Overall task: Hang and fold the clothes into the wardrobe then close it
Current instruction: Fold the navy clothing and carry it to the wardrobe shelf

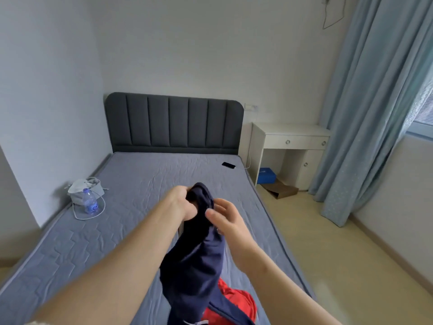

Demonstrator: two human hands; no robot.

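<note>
Gripping navy garment (194, 261) in left hand (180, 202), right hand (225, 219) pinching its edge, above bed (131, 184), red cloth (232, 301) near.

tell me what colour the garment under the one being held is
Red garment, seen in the head view.

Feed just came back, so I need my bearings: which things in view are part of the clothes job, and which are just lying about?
Job:
- navy garment, gripped by left hand and right hand
- red garment on the bed

Lying about:
- phone
- water bottle
- grey bag
- white desk
</note>
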